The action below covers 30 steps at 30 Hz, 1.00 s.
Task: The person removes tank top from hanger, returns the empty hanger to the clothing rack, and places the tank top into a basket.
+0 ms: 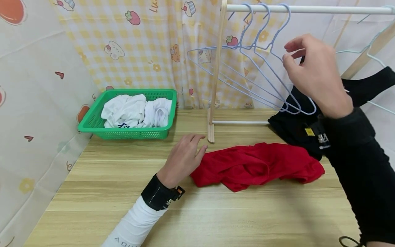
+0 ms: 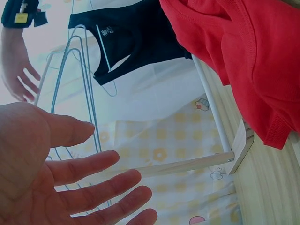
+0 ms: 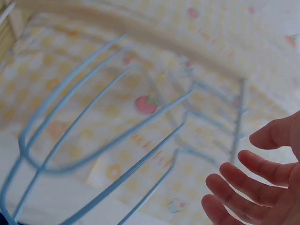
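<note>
My right hand (image 1: 318, 72) is raised beside several light-blue wire hangers (image 1: 289, 14), fingers loosely bent and holding nothing. The hangers hang in a group from the rack's white bar (image 1: 333, 10); in the right wrist view their wires pass to the left of my fingertips. Low over the table, my left hand (image 1: 182, 159) is at the left end of a crumpled red garment (image 1: 259, 166), its fingers relaxed around nothing. Behind the red garment, a black tank top (image 2: 154, 33) hangs on a pale hanger, partly hidden by my right arm in the head view.
A green plastic basket (image 1: 129, 92) with white clothes (image 1: 123, 109) stands at the back left of the wooden table (image 1: 123, 185). The rack's wooden post (image 1: 217, 68) and foot (image 1: 211, 133) stand between basket and hangers. A patterned curtain (image 1: 148, 44) hangs behind.
</note>
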Tool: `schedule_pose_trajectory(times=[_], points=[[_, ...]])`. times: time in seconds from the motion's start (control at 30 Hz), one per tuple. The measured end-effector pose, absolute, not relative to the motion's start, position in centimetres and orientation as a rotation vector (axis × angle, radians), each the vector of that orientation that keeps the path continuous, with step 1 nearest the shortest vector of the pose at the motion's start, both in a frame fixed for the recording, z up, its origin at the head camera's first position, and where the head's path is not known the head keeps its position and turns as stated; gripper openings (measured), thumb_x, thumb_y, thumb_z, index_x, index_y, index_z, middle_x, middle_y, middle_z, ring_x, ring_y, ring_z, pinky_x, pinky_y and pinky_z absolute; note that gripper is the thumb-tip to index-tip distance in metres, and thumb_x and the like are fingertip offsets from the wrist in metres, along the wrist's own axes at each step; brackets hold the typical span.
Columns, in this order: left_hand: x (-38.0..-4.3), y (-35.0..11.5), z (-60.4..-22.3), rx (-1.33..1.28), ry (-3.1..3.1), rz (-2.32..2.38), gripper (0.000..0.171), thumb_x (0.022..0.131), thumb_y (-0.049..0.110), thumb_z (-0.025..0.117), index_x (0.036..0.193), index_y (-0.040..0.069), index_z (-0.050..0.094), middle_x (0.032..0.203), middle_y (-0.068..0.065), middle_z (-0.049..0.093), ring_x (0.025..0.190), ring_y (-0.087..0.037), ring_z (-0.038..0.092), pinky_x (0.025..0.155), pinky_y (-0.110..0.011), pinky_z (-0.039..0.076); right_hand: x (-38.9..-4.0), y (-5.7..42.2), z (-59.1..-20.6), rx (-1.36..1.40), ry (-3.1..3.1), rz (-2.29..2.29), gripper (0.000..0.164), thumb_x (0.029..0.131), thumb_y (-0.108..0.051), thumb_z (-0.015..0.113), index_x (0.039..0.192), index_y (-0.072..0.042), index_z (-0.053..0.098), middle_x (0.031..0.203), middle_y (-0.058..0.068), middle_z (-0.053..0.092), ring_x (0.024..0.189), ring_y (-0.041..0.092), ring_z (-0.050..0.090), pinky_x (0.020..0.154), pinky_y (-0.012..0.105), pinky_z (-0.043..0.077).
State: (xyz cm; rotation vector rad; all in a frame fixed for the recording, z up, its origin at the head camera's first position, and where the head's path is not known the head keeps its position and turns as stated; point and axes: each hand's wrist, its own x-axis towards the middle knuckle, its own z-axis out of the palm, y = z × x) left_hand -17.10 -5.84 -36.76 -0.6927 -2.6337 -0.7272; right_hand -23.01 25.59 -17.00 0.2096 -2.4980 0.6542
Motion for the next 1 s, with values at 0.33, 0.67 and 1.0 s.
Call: schedule_pose_trajectory(times=[0.33, 0.67, 1.0], points=[[-17.4, -6.0, -36.3, -0.707, -2.615, -0.718, 0.044, 0.106, 0.020, 0.071, 0.144, 0.000, 0.064, 0.136, -0.020, 0.070, 0.124, -0.035, 0.068, 0.100, -0.047, 0.062, -16.8, 24.1, -20.8, 0.227, -2.308, 0.888, 0.041, 0.106, -0.034, 0.061, 0.142, -0.016, 0.069, 0.141, 0.004, 0.070, 0.111, -0.009, 0.061, 0.093, 0.005, 0.047], [-18.6, -4.5, -33.8, -0.915, -2.577, -0.686, 0.051, 0.105, 0.025, 0.073, 0.149, 0.002, 0.060, 0.147, -0.019, 0.061, 0.136, -0.033, 0.061, 0.106, -0.042, 0.060, -13.7, 23.4, -25.8, 0.279, -2.215, 1.078, 0.035, 0.106, -0.017, 0.066, 0.140, -0.011, 0.071, 0.127, -0.021, 0.067, 0.116, -0.002, 0.061, 0.095, 0.007, 0.048], [-20.9, 1.0, -32.9, -1.363, -2.707, -0.517, 0.070, 0.103, 0.034, 0.075, 0.163, 0.013, 0.045, 0.168, -0.015, 0.042, 0.155, -0.029, 0.043, 0.121, -0.039, 0.048, -13.1, 23.4, -27.8, 0.245, -2.207, 1.155, 0.037, 0.106, -0.011, 0.067, 0.142, -0.011, 0.070, 0.127, -0.025, 0.066, 0.116, -0.001, 0.064, 0.097, 0.008, 0.048]])
